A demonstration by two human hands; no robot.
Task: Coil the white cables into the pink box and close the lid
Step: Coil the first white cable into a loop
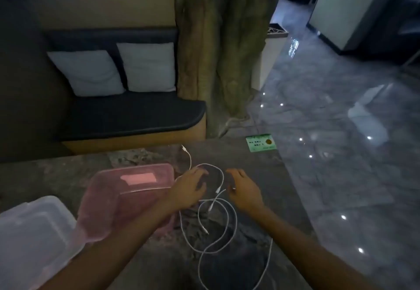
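Note:
Loose white cables point(223, 235) lie tangled in loops on the dark stone table, with one end reaching toward the far edge. To their left stands the pink box point(109, 208), open, its translucent pink lid point(141, 179) hinged back behind it. My left hand point(188, 189) hovers over the upper cable loop, fingers spread, beside the box's right edge. My right hand point(244, 189) hangs just right of the same loop, fingers apart. Neither hand grips a cable.
A clear plastic box point(34, 233) sits at the table's near left. A green card point(261, 142) lies at the far right corner of the table point(250, 167). Beyond are a cushioned bench point(136, 117) with two pillows, a tree-trunk column and glossy floor to the right.

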